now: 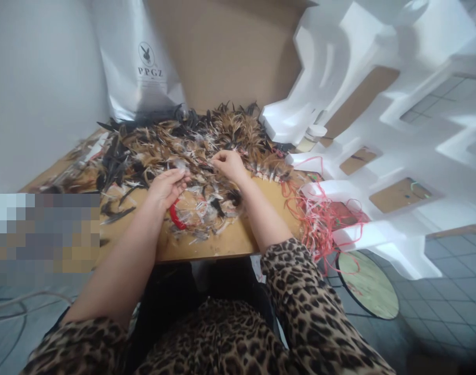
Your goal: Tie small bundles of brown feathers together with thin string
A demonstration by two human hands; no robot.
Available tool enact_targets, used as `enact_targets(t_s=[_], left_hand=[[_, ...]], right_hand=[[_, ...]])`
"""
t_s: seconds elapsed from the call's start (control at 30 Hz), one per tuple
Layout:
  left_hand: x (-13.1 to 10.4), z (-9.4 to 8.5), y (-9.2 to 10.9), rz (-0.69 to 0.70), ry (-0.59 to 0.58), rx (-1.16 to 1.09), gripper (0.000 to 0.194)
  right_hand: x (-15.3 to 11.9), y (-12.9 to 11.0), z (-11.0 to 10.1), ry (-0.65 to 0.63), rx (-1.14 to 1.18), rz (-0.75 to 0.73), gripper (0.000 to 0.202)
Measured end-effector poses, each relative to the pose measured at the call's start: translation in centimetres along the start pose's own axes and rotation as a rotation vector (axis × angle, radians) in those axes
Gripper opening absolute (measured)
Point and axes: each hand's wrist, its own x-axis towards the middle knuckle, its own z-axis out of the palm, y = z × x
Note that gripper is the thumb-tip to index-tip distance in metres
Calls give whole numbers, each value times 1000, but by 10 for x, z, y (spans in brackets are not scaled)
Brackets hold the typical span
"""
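Brown and black feathers (155,146) cover much of the yellow-brown table (222,247). Over the pile's near edge, my left hand (170,185) is closed, with its fingertips pinched around a small whitish, fluffy bit that looks like a feather. To its right, my right hand (228,164) hovers above the feathers, thumb and forefinger pressed together; whatever is between them is too small to make out. A red curved band (177,215) lies just below my left hand, beside scattered white and dark scraps (207,213).
Tangled pink-red ribbons (318,224) hang off the table's right side. White foam pieces (402,156) and a white-lidded jar (314,134) are at the right. Behind the feathers stand a silver bag (144,99) and cardboard (230,57). A round stool (368,284) is at the lower right.
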Motion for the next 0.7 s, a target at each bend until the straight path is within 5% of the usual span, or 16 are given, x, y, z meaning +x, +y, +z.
enact_targets(t_s=[0.17, 0.7], left_hand=[[0, 0, 2, 25, 20, -13, 6], [4, -4, -2, 66, 49, 18, 4]], right_hand=[[-1, 10, -11, -177, -65, 1, 14], [-29, 2, 17, -224, -523, -114, 14]])
